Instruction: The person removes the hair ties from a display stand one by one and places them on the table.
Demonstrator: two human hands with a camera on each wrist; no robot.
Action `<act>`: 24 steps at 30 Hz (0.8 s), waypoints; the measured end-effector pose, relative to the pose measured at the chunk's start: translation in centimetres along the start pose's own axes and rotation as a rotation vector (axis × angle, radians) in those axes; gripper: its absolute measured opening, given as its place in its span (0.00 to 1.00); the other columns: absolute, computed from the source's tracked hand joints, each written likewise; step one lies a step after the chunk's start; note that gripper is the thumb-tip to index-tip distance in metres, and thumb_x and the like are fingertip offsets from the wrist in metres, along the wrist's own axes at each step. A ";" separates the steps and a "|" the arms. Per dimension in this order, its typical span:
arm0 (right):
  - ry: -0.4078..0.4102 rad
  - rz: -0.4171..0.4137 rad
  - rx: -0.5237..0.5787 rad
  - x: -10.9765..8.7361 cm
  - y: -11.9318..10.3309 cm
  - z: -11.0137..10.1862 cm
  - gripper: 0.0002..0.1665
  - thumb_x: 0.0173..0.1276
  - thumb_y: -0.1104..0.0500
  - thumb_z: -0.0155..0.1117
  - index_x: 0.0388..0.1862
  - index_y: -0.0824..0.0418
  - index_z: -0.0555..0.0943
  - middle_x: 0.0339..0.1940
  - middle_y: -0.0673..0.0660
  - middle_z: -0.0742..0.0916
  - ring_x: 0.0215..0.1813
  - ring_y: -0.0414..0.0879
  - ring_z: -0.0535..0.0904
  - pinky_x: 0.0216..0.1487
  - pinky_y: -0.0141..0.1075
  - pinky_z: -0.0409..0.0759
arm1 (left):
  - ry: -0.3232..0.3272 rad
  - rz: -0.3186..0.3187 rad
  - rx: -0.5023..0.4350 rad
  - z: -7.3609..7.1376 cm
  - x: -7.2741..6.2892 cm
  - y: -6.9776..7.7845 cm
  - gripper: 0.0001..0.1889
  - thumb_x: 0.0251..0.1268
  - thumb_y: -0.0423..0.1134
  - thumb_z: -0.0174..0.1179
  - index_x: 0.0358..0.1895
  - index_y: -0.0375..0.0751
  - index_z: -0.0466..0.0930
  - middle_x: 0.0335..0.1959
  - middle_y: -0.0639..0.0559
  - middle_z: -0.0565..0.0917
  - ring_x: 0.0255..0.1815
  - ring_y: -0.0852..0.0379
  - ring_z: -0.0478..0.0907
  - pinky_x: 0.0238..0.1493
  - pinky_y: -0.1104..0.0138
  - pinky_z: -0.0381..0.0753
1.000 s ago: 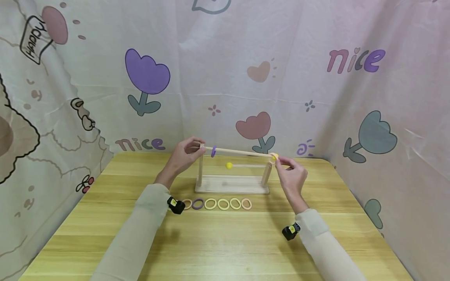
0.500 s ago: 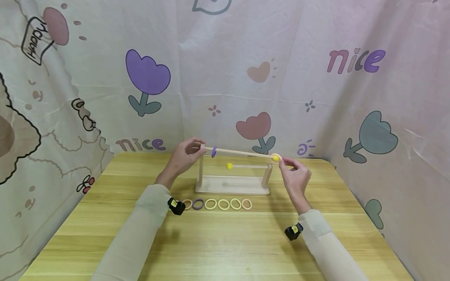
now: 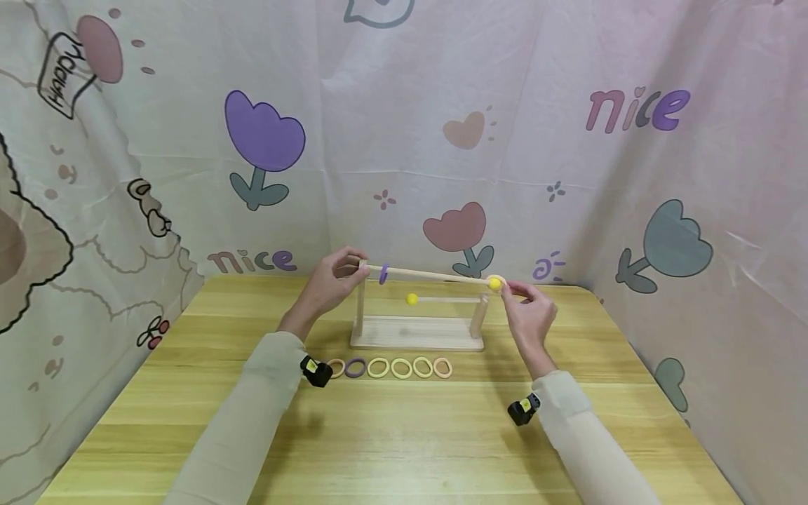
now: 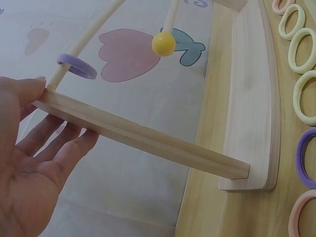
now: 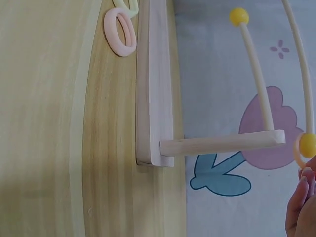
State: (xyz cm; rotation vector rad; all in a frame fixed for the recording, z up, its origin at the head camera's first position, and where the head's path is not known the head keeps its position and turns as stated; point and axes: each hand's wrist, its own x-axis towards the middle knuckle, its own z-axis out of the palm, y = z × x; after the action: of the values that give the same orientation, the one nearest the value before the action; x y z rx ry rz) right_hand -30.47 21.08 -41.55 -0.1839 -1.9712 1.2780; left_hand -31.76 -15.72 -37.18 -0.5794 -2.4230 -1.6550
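Note:
My left hand (image 3: pixel 330 279) grips the top of the tall post (image 4: pixel 148 136) of a wooden stand, thumb above and fingers beneath. From that post a long rod (image 3: pixel 435 274) runs rightward to a yellow ball (image 5: pixel 308 145). A purple hair tie (image 4: pixel 79 67) hangs on the rod near the left hand. At the ball end, my right hand (image 3: pixel 532 319) pinches a peach hair tie (image 5: pixel 297 151) between thumb and fingertips; the loop sits right at the ball, partly hidden by it. The fingers' far side is cut off in the right wrist view.
The stand's flat base (image 3: pixel 416 333) rests on the wooden table (image 3: pixel 404 435). A shorter post (image 3: pixel 480 315) at its right carries a lower rod with another yellow ball (image 3: pixel 412 299). Several hair ties lie in a row in front, including a purple one (image 3: pixel 355 367). A printed curtain hangs behind.
My right hand has shifted slightly right with the peach hair tie, then hardly moved, coming back a touch left. The rod's ball end follows it a little. My left hand stays on the post.

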 end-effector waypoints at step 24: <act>-0.085 0.062 -0.049 -0.2 1.4 -3.1 0.07 0.62 0.61 0.76 0.38 0.63 0.92 0.35 0.62 0.93 0.19 0.23 0.75 0.19 0.20 0.73 | 0.003 0.009 -0.004 0.0 0.0 -0.2 0.16 0.75 0.41 0.62 0.58 0.36 0.77 0.57 0.36 0.84 0.65 0.37 0.81 0.70 0.47 0.78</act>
State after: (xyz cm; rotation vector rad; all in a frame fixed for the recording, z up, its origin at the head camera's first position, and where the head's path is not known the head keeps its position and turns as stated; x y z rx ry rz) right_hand -28.63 23.93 -42.20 -0.2191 -2.0855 1.2962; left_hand -31.83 -15.81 -37.30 -0.5876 -2.4119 -1.6561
